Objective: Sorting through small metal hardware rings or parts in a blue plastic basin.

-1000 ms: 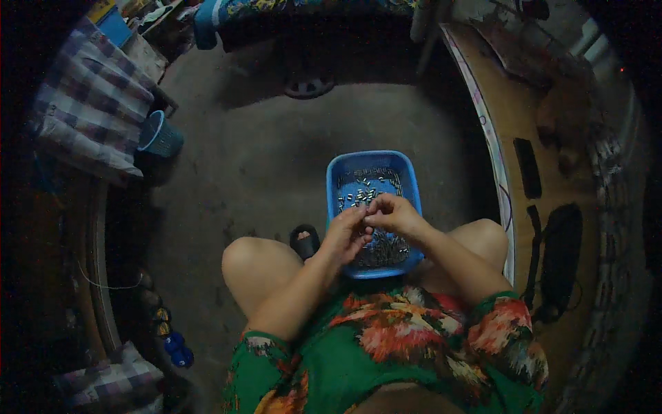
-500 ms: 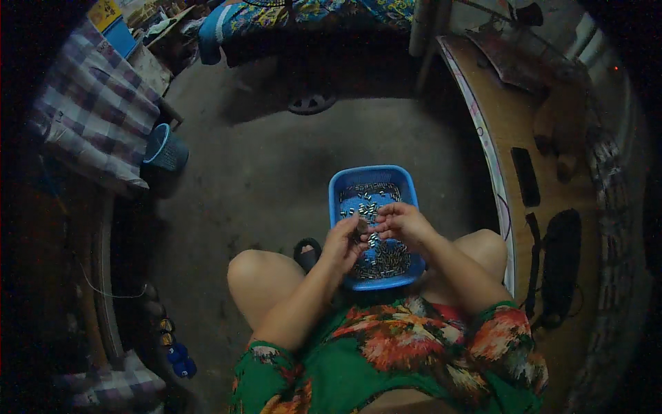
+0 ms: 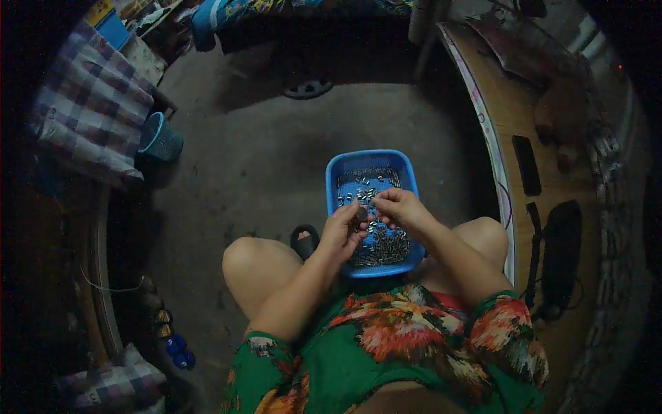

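Observation:
A blue plastic basket (image 3: pixel 384 271) rests between my legs, with many short, shiny metal cylinders (image 3: pixel 388 248) scattered over its bottom. They lie thickest at the near end. Above the basket, my left hand (image 3: pixel 341 233) is closed around a small dark round piece (image 3: pixel 362 214), held at thumb and fingertips. My right hand (image 3: pixel 408 210) is close beside it, thumb and forefinger pinched together. Whatever is in that pinch is too small to make out. The hands almost touch at the fingertips.
On the right runs a long wooden board (image 3: pixel 510 96) bearing a black flat object (image 3: pixel 526 165) and a dark bag-like shape (image 3: pixel 560 255). A blue-green wastebasket (image 3: pixel 162 141) stands left, beside checked cloth (image 3: pixel 93 103). A black slipper (image 3: pixel 304 241) is by my left knee.
The whole view has shifted slightly, so the basket sits higher in it. My right fingers have drawn into a tighter pinch; the left still holds the dark piece.

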Tool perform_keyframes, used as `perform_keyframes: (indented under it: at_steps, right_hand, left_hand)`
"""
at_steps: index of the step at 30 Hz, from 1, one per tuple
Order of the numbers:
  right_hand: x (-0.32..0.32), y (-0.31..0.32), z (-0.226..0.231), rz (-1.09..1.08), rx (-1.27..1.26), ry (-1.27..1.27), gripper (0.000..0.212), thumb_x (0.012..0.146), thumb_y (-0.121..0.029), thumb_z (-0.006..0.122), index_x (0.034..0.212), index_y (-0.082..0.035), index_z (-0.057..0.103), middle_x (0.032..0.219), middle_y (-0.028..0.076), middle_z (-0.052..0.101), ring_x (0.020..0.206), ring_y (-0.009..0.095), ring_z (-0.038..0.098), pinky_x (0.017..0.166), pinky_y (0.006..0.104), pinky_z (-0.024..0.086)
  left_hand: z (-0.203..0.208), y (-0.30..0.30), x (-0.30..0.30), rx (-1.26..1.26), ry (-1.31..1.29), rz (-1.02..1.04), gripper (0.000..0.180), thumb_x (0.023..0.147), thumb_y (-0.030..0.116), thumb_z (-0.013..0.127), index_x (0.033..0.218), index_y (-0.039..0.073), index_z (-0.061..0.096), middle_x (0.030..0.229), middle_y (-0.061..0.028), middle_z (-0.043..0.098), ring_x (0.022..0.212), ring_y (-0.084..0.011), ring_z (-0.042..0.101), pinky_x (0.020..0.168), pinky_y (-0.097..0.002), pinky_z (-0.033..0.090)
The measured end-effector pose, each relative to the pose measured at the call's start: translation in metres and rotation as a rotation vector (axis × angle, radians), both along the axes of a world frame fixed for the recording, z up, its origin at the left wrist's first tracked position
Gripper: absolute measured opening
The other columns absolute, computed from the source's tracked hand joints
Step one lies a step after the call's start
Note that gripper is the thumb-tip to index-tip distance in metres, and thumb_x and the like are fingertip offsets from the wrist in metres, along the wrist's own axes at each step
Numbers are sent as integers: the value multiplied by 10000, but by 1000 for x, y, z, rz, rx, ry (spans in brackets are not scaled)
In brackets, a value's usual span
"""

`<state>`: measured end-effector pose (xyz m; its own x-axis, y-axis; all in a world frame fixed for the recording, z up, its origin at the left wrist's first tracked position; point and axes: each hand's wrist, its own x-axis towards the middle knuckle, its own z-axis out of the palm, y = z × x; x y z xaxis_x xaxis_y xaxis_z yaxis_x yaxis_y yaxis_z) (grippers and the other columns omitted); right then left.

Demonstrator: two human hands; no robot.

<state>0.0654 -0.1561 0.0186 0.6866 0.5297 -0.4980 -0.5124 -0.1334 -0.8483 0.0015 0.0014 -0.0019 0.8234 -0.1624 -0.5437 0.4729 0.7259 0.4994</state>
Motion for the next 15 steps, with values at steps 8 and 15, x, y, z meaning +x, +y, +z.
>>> perform_keyframes:
  at_steps: [8, 15]
  right_hand:
    - [-2, 0, 2, -38, 122, 11, 169, 839, -123, 479, 942, 7, 511, 772, 67, 571, 580, 95, 525, 475, 209, 445]
    - [-2, 1, 2, 4, -59, -96, 151, 785, -166, 584, 864, -43, 548, 692, 31, 578, 545, 84, 515, 443, 172, 376]
  left_hand:
    - [0, 0, 0, 12, 8, -9, 236, 837, 311, 511, 834, 75, 495, 722, -44, 559, 564, -94, 489, 475, -208, 407]
    - [-5, -2, 0, -3, -23, -29, 241, 841, 310, 503, 854, 70, 504, 723, -49, 554, 556, -100, 491, 470, -216, 415]
